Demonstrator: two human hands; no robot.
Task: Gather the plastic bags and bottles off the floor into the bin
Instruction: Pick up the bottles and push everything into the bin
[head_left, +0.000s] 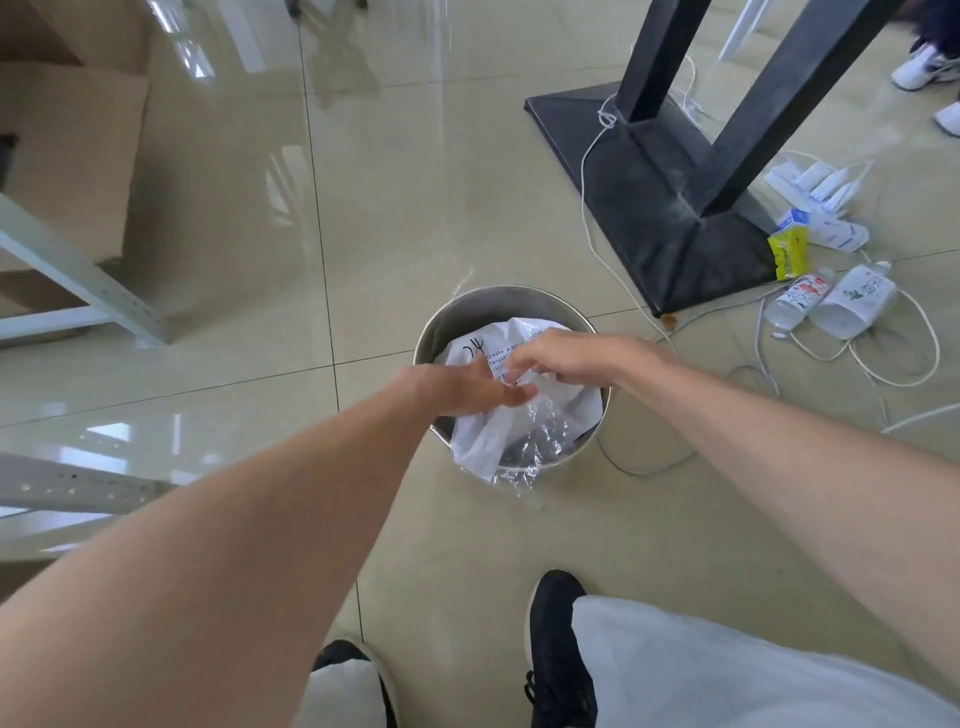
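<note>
Both hands over the metal bin (470, 306): left hand (467, 387) and right hand (558, 358), fingers pinched on plastic bags (519, 410); two bottles (826, 301) on floor (415, 208) beside black stand base (649, 197).

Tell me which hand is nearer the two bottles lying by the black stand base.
Right. The right hand is over the bin, on the side toward the bottles; the left hand is at the bin's opposite side, farther away.
</note>
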